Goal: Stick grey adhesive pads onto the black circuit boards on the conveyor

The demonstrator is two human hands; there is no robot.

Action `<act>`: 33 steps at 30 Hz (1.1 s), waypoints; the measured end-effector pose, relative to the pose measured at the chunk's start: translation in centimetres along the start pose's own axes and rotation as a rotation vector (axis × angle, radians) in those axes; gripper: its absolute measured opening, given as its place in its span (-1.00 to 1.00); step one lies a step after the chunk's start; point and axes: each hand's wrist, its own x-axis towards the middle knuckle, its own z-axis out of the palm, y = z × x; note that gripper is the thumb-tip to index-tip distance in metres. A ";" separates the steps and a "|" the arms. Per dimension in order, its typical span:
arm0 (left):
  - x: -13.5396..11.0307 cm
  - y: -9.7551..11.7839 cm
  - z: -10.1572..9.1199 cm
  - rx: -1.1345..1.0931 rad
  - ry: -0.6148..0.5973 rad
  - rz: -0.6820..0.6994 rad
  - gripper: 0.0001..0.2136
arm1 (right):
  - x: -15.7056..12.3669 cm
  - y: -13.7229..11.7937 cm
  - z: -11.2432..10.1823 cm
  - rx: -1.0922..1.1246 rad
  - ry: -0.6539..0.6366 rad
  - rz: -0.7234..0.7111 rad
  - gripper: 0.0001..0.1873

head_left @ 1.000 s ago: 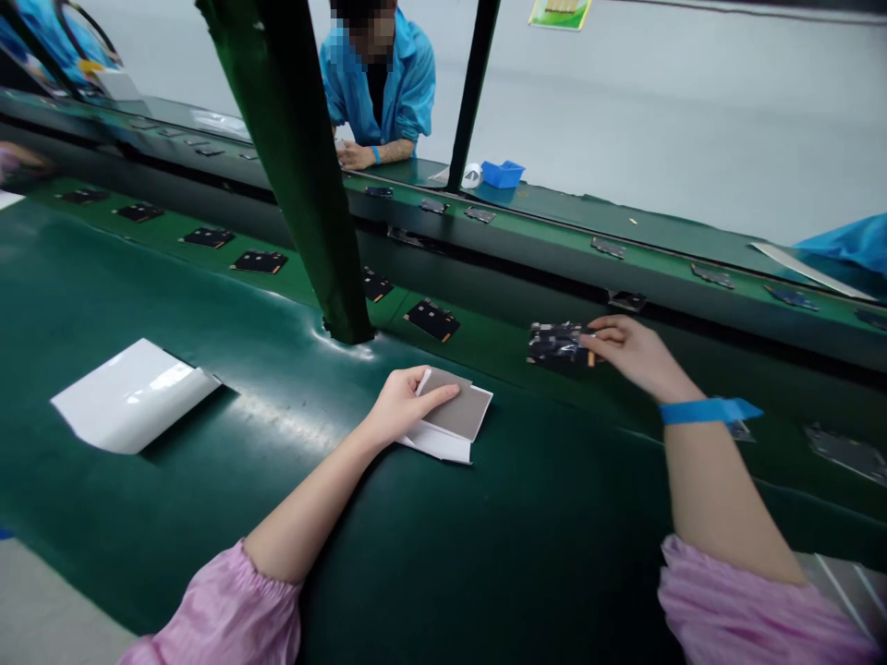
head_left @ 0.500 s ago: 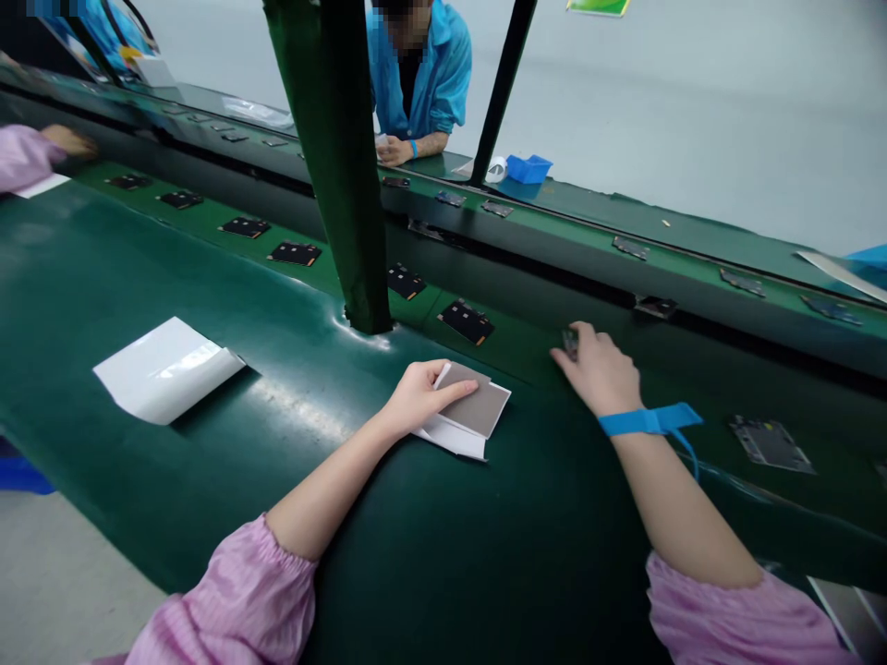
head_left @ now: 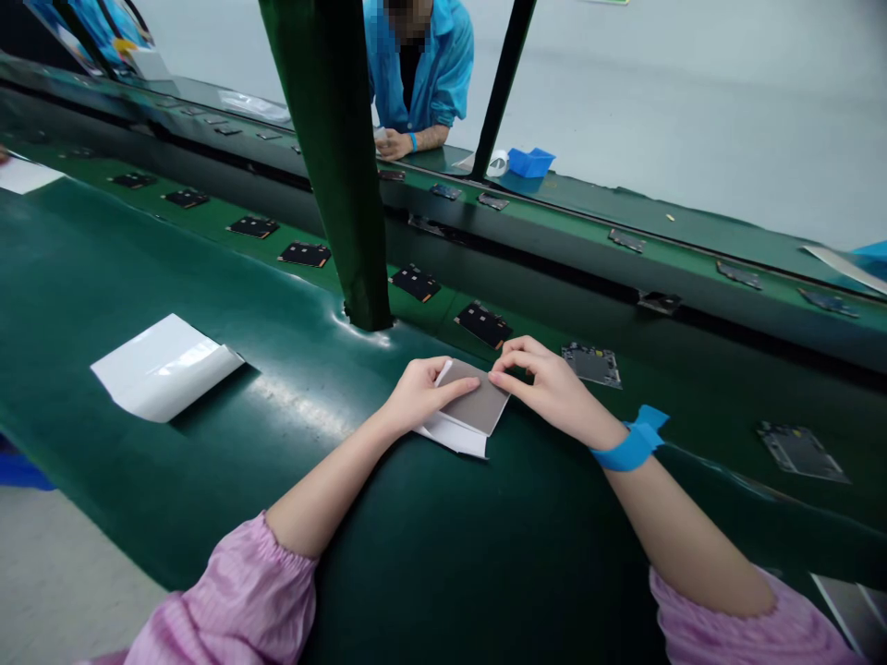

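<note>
My left hand (head_left: 424,395) is closed on grey sheets (head_left: 478,406) with white backing, its thumb lying flat across the top one. A folded white flap (head_left: 454,436) sticks out beneath them, low over the bench. At the sheets' upper right corner, the thumb and forefinger of my right hand (head_left: 544,377) are pinched together on the edge of the grey sheet. A blue wrist strap (head_left: 630,447) circles my right wrist. Just beyond that hand a circuit board (head_left: 592,364) lies on the green belt, and a black-covered board (head_left: 483,323) sits to its left.
More black-covered boards (head_left: 305,254) line the belt to the left; another bare board (head_left: 802,451) lies to the right. A green post (head_left: 357,231) rises from the bench edge. White sheet material (head_left: 166,369) lies on the left. A co-worker in blue (head_left: 422,83) leans at the far side.
My right hand has come left from a circuit board on the belt to the grey sheet's corner. That board now lies free. The near boards have shifted right; my left hand stays put.
</note>
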 end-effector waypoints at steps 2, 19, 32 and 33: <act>0.0 0.0 0.0 -0.003 -0.005 -0.006 -0.73 | 0.2 0.6 -0.6 -0.013 0.044 -0.004 -0.75; 0.0 0.0 -0.1 0.024 -0.007 -0.058 -0.70 | 5.2 11.4 -2.7 -0.112 0.084 0.267 -0.67; -0.1 0.1 -0.1 0.042 -0.019 -0.040 -0.70 | 3.9 11.8 -3.5 -0.224 0.088 0.309 -0.74; -0.1 0.1 -0.1 0.043 -0.021 -0.038 -0.70 | 3.7 11.9 -3.5 -0.236 0.091 0.318 -0.75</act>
